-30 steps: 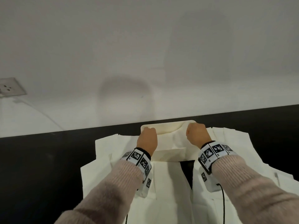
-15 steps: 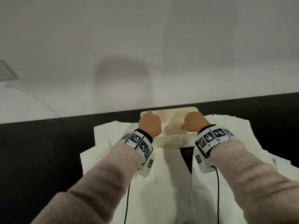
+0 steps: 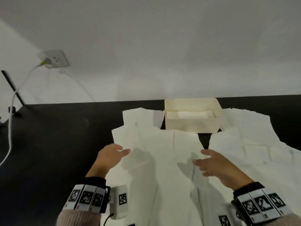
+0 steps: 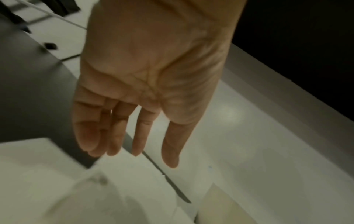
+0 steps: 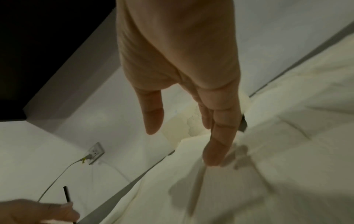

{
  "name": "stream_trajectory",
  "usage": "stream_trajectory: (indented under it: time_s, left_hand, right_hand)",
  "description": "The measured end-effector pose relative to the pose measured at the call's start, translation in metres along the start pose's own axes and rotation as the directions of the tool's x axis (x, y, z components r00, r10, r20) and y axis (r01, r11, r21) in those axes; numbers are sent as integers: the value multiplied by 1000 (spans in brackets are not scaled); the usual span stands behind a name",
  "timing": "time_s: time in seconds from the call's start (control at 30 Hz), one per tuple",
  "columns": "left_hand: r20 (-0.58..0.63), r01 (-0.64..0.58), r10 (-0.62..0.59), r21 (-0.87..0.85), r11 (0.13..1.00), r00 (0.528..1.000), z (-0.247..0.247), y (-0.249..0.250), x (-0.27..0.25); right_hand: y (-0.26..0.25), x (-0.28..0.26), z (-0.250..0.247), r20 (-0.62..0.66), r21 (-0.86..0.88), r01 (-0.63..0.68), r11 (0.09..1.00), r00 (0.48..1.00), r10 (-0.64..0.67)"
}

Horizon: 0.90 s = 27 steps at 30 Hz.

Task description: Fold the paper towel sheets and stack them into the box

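Note:
A cream box (image 3: 193,128) stands at the far edge of the black table, with folded paper towel (image 3: 189,114) lying inside it. White paper towel sheets (image 3: 159,154) lie spread flat in front of the box and on both sides of it. My left hand (image 3: 112,156) hovers over the left edge of the middle sheet, fingers straight and holding nothing; the left wrist view shows its bare palm (image 4: 149,72). Over the right part of that sheet my right hand (image 3: 211,163) is held with fingers extended (image 5: 216,145) and nothing in it.
A black table (image 3: 57,144) runs under the sheets against a white wall. On the wall at left sits a socket (image 3: 53,60) with a white cable (image 3: 9,128) hanging onto the table. A thin black rod (image 3: 13,88) leans at the far left.
Both hands have come out of the box and drawn back toward me, now open above the spread sheets. The folded towel stays in the box.

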<state>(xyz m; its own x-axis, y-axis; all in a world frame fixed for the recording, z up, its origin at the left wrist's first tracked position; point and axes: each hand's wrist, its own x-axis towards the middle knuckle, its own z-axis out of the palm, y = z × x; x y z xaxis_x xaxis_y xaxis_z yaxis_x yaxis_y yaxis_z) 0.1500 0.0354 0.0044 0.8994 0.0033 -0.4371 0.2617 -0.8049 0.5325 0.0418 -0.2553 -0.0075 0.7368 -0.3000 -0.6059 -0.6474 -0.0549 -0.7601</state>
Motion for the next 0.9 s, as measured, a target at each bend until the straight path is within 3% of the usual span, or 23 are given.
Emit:
stream_trajectory:
  time_s: [0.23, 0.4, 0.57, 0.7, 0.77, 0.9]
  left_hand:
    - [-100, 246, -257, -109, 963, 961, 23, -76, -16]
    - [-89, 213, -245, -272, 938, 965, 36, -84, -23]
    - [-99, 167, -196, -245, 955, 976, 46, -78, -29]
    - [-173, 144, -160, -105, 984, 972, 36, -71, -30]
    - [-196, 102, -136, -173, 980, 971, 33, -69, -27]
    - [-114, 95, -156, -416, 905, 981, 41, -57, -16]
  right_hand:
    - [28, -7, 32, 59, 160, -43, 986, 998, 34]
    - [20, -14, 60, 151, 158, -15, 987, 989, -9]
    - [14, -12, 95, 222, 118, 29, 993, 974, -55]
    - [10, -8, 95, 184, 114, 21, 993, 982, -42]
    - [10, -4, 92, 147, 126, 12, 992, 989, -31]
    - [14, 4, 102, -21, 122, 34, 992, 999, -32]
